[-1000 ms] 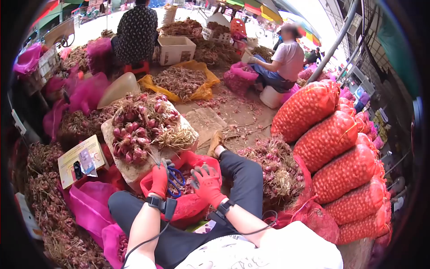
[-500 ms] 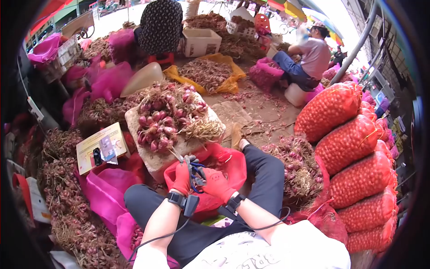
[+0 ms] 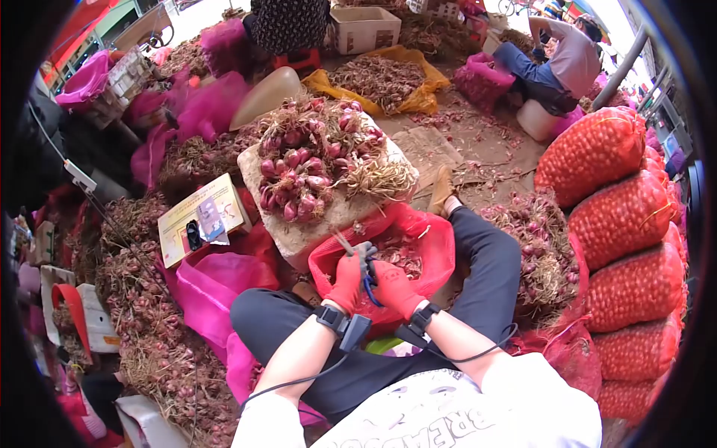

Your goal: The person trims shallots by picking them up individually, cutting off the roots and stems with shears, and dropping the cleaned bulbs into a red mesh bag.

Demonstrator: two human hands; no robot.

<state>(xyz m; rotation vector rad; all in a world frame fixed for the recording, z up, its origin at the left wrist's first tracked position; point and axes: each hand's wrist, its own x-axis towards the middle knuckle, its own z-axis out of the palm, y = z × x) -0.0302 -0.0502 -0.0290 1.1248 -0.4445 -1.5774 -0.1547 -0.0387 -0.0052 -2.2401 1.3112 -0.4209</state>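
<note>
Both my hands wear red gloves with grey fingertips and are close together over an open red mesh bag (image 3: 441,257) between my legs. Blue-handled scissors (image 3: 368,290) show between them, with my right hand (image 3: 396,287) closed round the handles. My left hand (image 3: 346,282) is closed beside them; its fingers hide what they grip. A thin, pale, pointed piece sticks up past the left fingers, too small to name. Loose shallots (image 3: 399,257) lie inside the bag. Just ahead, bunches of shallots (image 3: 302,179) with dry stalks sit on a pale block (image 3: 287,239).
Full red mesh sacks (image 3: 624,246) are stacked at right, beside a shallot heap (image 3: 534,254). More shallots (image 3: 160,328) spread along the left, near a box lid (image 3: 202,216) and pink mesh (image 3: 216,291). A seated person (image 3: 560,60) and another person (image 3: 287,26) are farther off.
The view has shifted, so the surroundings sit lower and farther right. My hands have drawn closer together, and less of the blue handles shows.
</note>
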